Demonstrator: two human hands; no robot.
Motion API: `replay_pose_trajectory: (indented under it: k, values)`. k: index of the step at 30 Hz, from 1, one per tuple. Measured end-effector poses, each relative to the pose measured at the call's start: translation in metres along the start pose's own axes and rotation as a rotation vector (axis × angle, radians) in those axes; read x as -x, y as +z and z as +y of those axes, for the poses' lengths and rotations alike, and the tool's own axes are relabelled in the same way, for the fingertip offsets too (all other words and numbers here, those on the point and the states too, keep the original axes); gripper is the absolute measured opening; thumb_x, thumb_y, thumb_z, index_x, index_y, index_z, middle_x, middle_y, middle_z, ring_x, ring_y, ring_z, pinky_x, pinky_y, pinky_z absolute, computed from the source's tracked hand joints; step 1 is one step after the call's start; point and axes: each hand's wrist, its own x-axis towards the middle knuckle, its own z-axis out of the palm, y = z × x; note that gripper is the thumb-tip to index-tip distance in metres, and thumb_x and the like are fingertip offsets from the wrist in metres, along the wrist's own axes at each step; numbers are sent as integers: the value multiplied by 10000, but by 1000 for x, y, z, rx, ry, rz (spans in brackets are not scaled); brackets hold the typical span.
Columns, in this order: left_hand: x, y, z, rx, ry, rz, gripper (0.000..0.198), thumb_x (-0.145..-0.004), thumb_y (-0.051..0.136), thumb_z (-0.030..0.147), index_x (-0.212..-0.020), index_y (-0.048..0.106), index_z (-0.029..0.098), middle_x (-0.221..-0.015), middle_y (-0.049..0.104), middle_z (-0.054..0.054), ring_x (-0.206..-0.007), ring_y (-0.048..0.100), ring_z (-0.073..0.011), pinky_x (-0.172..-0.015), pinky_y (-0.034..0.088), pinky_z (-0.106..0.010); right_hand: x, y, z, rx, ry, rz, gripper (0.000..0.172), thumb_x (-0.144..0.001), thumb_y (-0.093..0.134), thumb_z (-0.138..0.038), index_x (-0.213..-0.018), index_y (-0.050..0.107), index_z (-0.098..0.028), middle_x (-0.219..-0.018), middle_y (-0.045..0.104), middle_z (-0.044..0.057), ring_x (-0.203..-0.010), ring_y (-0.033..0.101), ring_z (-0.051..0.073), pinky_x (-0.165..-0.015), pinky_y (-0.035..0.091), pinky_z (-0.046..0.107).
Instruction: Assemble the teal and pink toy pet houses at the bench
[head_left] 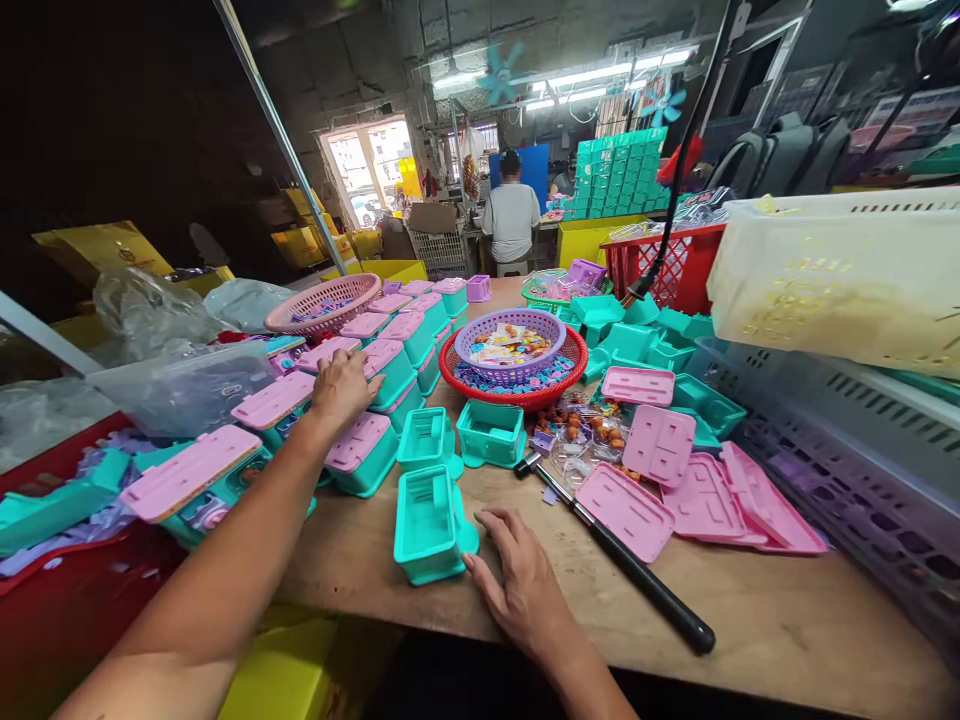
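Note:
My left hand (343, 388) reaches forward among the stacked turquoise boxes with pink lids (386, 360). Its fingers lie over a lid with the thumb apart, and nothing shows in its grasp; part of the fingertips is hidden. Low over the wooden table, my right hand (521, 575) is open, its fingers loosely curved and apart. Just left of its fingertips stands an open turquoise box (427, 525) with no lid. Two more lidless turquoise boxes, one left (426, 440) and one right (491, 432), stand behind it. A hammer (637, 565) with a black handle lies right of my right hand.
Loose pink lids (626, 510) lie on the right beside a heap of turquoise parts (630, 345). A purple basket (512, 375) of small pieces sits in a red basket (448, 365). Crates (840, 280) line the right edge. A person (511, 215) sits in the background.

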Motion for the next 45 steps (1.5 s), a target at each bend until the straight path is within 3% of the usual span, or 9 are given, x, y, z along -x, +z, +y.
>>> replay_pose_trajectory:
  k: [11, 17, 21, 24, 30, 33, 38, 41, 45]
  values:
    - [4, -7, 12, 14, -78, 32, 552, -838, 535, 505, -1247, 609, 142, -1183, 582, -218, -1101, 536, -406, -867, 476, -485, 0, 2, -1, 77, -9, -34, 307, -928, 555, -329, -1218, 534, -233, -1115, 606, 94, -1037, 586, 245, -899, 524, 417]
    - [17, -17, 8, 129, -54, 86, 654, -852, 555, 533, -1327, 525, 84, -1263, 553, -205, -1201, 472, -412, -979, 412, -550, 9, -17, 6, 85, -47, 16, 319, -929, 556, -329, -1223, 545, -205, -1120, 605, 112, -1037, 578, 237, -892, 520, 405]
    - [57, -35, 15, 393, 207, 197, 594, -903, 517, 514, -1304, 517, 75, -1288, 554, -120, -1251, 456, -315, -1082, 337, -511, 23, -46, 21, 120, 55, 170, 251, -934, 544, -275, -1172, 580, -202, -1097, 604, 105, -1043, 578, 226, -920, 501, 412]
    - [104, -41, 34, 628, 388, 137, 400, -929, 498, 447, -1181, 599, 152, -1203, 612, -65, -1161, 547, -220, -1038, 423, -398, 24, -52, 19, 109, 107, 204, 225, -939, 533, -267, -1148, 593, -206, -1072, 609, 98, -1037, 583, 222, -921, 502, 416]
    - [194, -7, 74, 892, 4, 182, 345, -931, 503, 397, -1222, 537, 214, -1276, 545, -102, -1253, 506, -245, -1068, 440, -428, 12, -16, -21, -26, 19, 10, 439, -941, 537, -305, -1365, 459, -224, -1260, 560, 119, -1171, 542, 224, -1001, 484, 409]
    - [213, 9, 75, 1015, -27, 118, 414, -932, 499, 361, -1311, 443, 205, -1311, 510, -125, -1295, 473, -239, -1086, 433, -421, 9, -3, -33, -55, -19, -77, 451, -943, 531, -320, -1372, 449, -206, -1198, 598, 118, -1097, 578, 218, -949, 512, 389]
    - [188, 8, 46, 1029, 220, -137, 375, -894, 500, 295, -1264, 505, 229, -1272, 521, -93, -1153, 570, -221, -992, 507, -394, 0, -12, -34, -38, -48, -93, 226, -966, 490, -313, -1128, 609, -210, -930, 663, 58, -867, 629, 180, -791, 531, 332]
    - [156, 0, 37, 799, 268, -92, 422, -835, 580, 323, -1240, 537, 213, -1188, 530, -102, -1102, 560, -271, -967, 498, -458, -21, -26, -27, 92, -64, 21, 231, -958, 501, -296, -1150, 603, -217, -1029, 634, 80, -976, 599, 203, -862, 512, 364]
    - [123, -11, 56, 409, 323, -120, 564, -723, 739, 369, -1224, 557, 184, -1251, 495, -157, -1163, 470, -365, -942, 473, -495, -68, -40, -4, 392, -63, 163, 326, -925, 542, -311, -1229, 576, -199, -1161, 569, 124, -1088, 524, 260, -956, 463, 450]
